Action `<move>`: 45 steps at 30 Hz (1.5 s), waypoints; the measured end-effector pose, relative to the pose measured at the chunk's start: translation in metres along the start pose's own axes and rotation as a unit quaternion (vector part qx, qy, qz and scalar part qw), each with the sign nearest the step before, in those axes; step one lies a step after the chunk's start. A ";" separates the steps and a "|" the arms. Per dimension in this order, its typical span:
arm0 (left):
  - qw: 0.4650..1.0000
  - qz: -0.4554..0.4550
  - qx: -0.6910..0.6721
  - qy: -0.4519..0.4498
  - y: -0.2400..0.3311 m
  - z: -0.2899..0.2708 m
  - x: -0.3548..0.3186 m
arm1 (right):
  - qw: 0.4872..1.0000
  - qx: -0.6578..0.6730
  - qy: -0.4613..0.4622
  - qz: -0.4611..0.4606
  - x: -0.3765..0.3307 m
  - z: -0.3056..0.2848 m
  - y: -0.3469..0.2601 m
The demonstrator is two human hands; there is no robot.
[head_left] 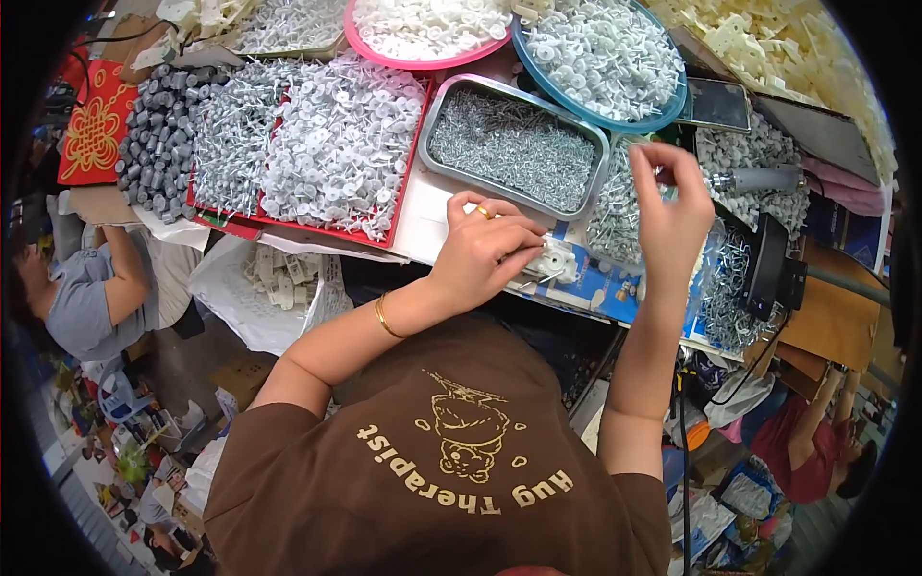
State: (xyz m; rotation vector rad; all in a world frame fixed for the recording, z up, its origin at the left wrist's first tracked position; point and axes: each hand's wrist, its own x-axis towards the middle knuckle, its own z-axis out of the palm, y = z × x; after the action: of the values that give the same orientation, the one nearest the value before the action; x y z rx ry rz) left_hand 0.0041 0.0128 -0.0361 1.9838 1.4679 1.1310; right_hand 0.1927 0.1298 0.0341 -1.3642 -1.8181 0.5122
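Note:
My left hand [490, 245] is closed at the near edge of the bench, with its fingertips on a small white plastic part [555, 261]. Metal pins or screws seem to stick out of that part. My right hand [672, 197] is raised over the bench to the right of the metal tray [603, 178], thumb and forefinger brought together. Whatever sits between those fingertips, if anything, is too small to make out. Just right of this hand lies a grey cylindrical power screwdriver [764, 180]. Small screws [509, 144] fill the tray in front of my hands.
White round-headed plastic pieces [336, 144] fill a red tray at left, beside grey cylinders [158, 134]. Pink [429, 63] and blue [615, 123] basins stand at the back. A phone [715, 103] and a black stand [768, 269] are at right. A white bag [240, 302] hangs left.

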 end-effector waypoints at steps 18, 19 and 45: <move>0.962 0.040 0.262 0.065 -0.025 -0.050 0.053 | 0.943 -0.309 0.019 -0.121 0.079 0.034 0.055; 0.943 0.012 0.323 0.079 -0.037 -0.074 0.076 | 0.936 -0.314 0.047 -0.149 0.079 0.030 0.057; 0.639 -0.301 -0.708 -0.023 -0.019 -0.038 0.030 | 0.919 0.371 -0.124 0.054 -0.055 0.046 -0.040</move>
State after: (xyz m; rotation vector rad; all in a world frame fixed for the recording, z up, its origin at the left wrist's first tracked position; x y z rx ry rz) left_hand -0.0347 0.0424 -0.0172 0.3394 0.5619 1.1991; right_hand 0.1384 0.0708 0.0159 -0.8896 -1.4837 1.3265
